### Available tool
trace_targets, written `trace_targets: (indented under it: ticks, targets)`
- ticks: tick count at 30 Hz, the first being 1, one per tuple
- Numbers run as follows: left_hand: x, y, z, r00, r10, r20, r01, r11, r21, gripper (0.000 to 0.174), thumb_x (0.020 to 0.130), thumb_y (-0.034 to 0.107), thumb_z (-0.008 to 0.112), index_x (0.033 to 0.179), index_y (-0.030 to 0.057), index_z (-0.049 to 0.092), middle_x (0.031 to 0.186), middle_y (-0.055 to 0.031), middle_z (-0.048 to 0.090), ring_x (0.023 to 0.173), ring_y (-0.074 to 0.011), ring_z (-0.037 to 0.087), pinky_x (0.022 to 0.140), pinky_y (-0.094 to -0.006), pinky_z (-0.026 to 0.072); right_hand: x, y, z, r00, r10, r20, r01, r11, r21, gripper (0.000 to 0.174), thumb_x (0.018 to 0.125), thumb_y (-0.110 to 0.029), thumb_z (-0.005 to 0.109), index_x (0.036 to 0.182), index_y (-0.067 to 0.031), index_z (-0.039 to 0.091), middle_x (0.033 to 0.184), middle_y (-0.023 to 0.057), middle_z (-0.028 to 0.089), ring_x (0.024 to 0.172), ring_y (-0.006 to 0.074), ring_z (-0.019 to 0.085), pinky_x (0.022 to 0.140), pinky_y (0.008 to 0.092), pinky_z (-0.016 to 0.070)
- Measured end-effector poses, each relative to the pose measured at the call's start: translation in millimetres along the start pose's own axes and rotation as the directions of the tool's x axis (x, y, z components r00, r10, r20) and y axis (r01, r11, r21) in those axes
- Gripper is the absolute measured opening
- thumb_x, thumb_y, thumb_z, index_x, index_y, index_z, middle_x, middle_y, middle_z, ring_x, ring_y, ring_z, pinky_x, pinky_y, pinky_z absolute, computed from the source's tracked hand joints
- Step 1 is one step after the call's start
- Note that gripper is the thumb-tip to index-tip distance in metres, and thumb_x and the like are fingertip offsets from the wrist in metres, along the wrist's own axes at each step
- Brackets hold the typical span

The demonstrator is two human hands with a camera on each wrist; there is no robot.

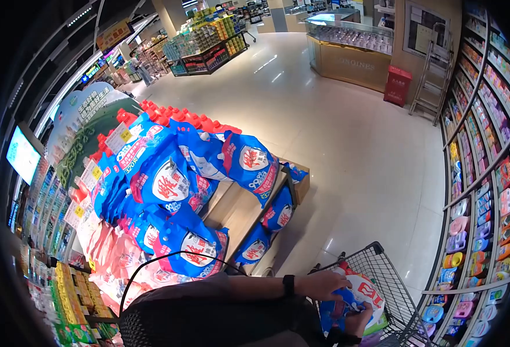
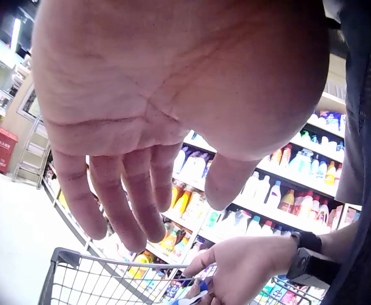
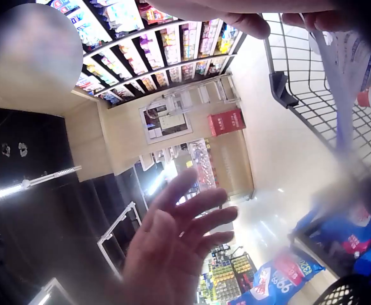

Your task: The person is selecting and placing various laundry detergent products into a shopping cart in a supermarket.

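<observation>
In the head view my left hand (image 1: 324, 284) reaches over the cart, above a blue and white laundry detergent pouch (image 1: 371, 292) with red characters. The left wrist view shows its palm close up, fingers hanging relaxed with nothing in them. My right hand (image 1: 356, 321) is lower, at the pouch's blue part. Seen from the left wrist, the right hand (image 2: 246, 267) pinches a blue and white piece of the pouch (image 2: 201, 297). A red cap (image 3: 363, 98) shows beside the pouch in the right wrist view.
A wire shopping cart (image 1: 376, 248) surrounds the pouch. To the left, a wooden display stand (image 1: 237, 211) bears piled blue detergent pouches (image 1: 171, 185) and pink ones. Shelves of bottles (image 1: 481, 231) line the right side. A red bin (image 1: 398, 87) and stepladder (image 1: 431, 81) stand farther off.
</observation>
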State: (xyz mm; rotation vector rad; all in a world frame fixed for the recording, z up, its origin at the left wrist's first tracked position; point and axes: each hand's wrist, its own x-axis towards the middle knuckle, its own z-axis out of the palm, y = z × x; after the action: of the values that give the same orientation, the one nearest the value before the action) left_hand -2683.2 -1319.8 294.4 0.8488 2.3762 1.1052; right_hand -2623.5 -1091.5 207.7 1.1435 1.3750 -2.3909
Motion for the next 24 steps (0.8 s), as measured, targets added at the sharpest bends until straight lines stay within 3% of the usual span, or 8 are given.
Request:
trace_targets:
  ticks: [6,7,8,9,10,13,20,24]
  targets:
    - [16.5,-17.1,24.7,0.991,0.109,0.077,-0.119,0.983,0.141,0.055,0.082,0.027,0.075,0.13,0.0027,0.06,0.117,-0.019,0.065,0.11,-0.0368,0.064,0.092,-0.0465,0.052,90.4,-21.3,-45.0,0.906,0.423,-0.02,-0.331,0.736,0.591,0.021,0.087,-0.024,0.067,0.083,-0.0122,0.05,0.064,-0.0033,0.043,0.049,0.0107,0.038,0.045,0.0234,0.0309]
    - [24.9,-19.6,15.4,0.972,0.143,0.186,-0.181,0.961,0.208,0.059,0.078,0.025,0.076,0.13,0.0029,0.061,0.114,-0.0192,0.066,0.11,-0.0374,0.064,0.093,-0.0475,0.0521,119.3,-5.7,-64.0,0.96,0.28,-0.012,-0.23,0.81,0.54,0.019,0.086,-0.023,0.068,0.082,-0.0109,0.053,0.066,-0.0019,0.046,0.051,0.0114,0.042,0.045,0.0223,0.0336]
    - [34.5,-24.3,22.2,0.974,0.148,0.171,-0.185,0.957,0.226,0.059,0.078,0.025,0.076,0.13,0.0029,0.061,0.114,-0.0192,0.066,0.11,-0.0374,0.064,0.093,-0.0475,0.0521,188.0,33.3,-131.0,0.981,-0.192,-0.008,0.187,0.964,-0.191,0.021,0.084,-0.023,0.069,0.078,-0.0106,0.052,0.067,0.0,0.048,0.051,0.0129,0.044,0.046,0.0227,0.0363]
    - [47.5,-30.5,44.4,0.971,0.235,0.031,-0.235,0.936,0.263,0.061,0.076,0.026,0.077,0.13,0.0027,0.06,0.115,-0.0181,0.065,0.111,-0.0367,0.063,0.094,-0.0475,0.0507,192.5,10.1,-118.8,0.98,0.099,-0.173,-0.074,0.987,0.145,0.022,0.084,-0.023,0.068,0.077,-0.0106,0.052,0.067,0.0007,0.048,0.051,0.0137,0.045,0.046,0.0232,0.0368]
    - [54.8,-34.6,62.9,0.942,0.324,-0.082,-0.287,0.91,0.299,0.063,0.073,0.026,0.078,0.129,0.0024,0.059,0.116,-0.0171,0.064,0.113,-0.036,0.061,0.096,-0.0476,0.0493,185.8,-4.2,-119.0,0.875,0.429,-0.225,-0.271,0.819,0.506,0.023,0.083,-0.024,0.068,0.076,-0.0107,0.051,0.067,0.0015,0.048,0.051,0.0145,0.046,0.046,0.0238,0.0373]
    - [79.8,-37.0,85.6,0.843,0.508,-0.178,-0.444,0.843,0.304,0.064,0.073,0.027,0.078,0.128,0.0026,0.057,0.116,-0.0142,0.062,0.11,-0.0337,0.06,0.095,-0.0457,0.0465,123.3,-26.1,-95.8,0.927,0.338,-0.163,-0.304,0.931,0.202,0.027,0.083,-0.028,0.068,0.074,-0.0117,0.048,0.065,0.0018,0.045,0.049,0.0147,0.041,0.044,0.0258,0.0333]
    - [61.8,45.7,-26.9,0.944,0.328,0.04,-0.308,0.83,0.465,0.043,0.081,0.026,0.069,0.118,0.0056,0.062,0.111,-0.0073,0.063,0.108,-0.0242,0.06,0.094,-0.039,0.0436,-72.5,-134.5,80.4,0.939,0.159,0.306,-0.264,0.901,0.343,0.022,0.092,-0.024,0.055,0.084,-0.004,0.048,0.074,0.0029,0.051,0.048,0.0136,0.039,0.04,0.028,0.0281]
    - [8.9,69.4,-79.4,0.935,0.287,-0.209,-0.154,0.858,0.489,0.036,0.086,0.025,0.068,0.116,0.0065,0.062,0.109,-0.0063,0.064,0.106,-0.0222,0.061,0.091,-0.0379,0.0448,-118.2,-154.4,144.6,0.874,0.124,0.469,-0.234,0.955,0.183,0.018,0.096,-0.024,0.054,0.09,-0.0069,0.05,0.078,0.0021,0.056,0.05,0.0126,0.044,0.04,0.0264,0.0337]
